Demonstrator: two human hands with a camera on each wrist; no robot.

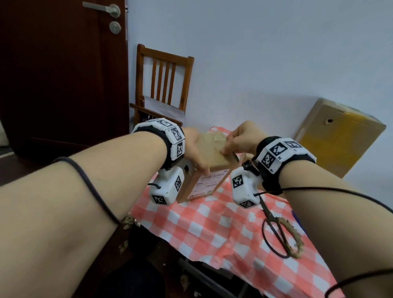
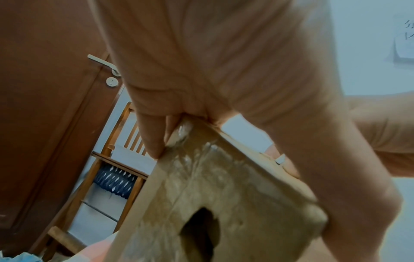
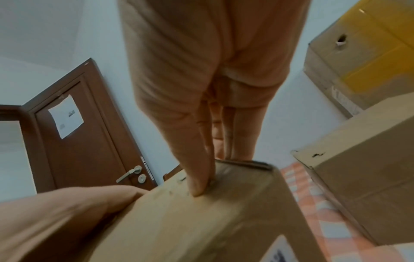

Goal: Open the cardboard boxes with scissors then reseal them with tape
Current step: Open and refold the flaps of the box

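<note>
A small brown cardboard box (image 1: pixel 209 173) with a white label stands upright on the checked tablecloth (image 1: pixel 208 231). My left hand (image 1: pixel 196 153) grips its upper left side; its fingers (image 2: pixel 152 138) wrap one face and the thumb lies along the opposite edge. That side has a torn hole (image 2: pixel 201 230). My right hand (image 1: pixel 228 146) holds the box's top end, with the thumb (image 3: pixel 199 177) pressed on the top face and the fingers curled over the far edge. Brown tape patches (image 1: pixel 218 137) show on top. Black scissors (image 1: pixel 278 226) lie on the cloth, right of the box.
A second cardboard box (image 3: pixel 369 177) sits on the cloth just right of the held one. A large box with yellow tape (image 1: pixel 338 135) leans on the wall at the back right. A wooden chair (image 1: pixel 163 83) and a dark door (image 1: pixel 57 69) stand to the left.
</note>
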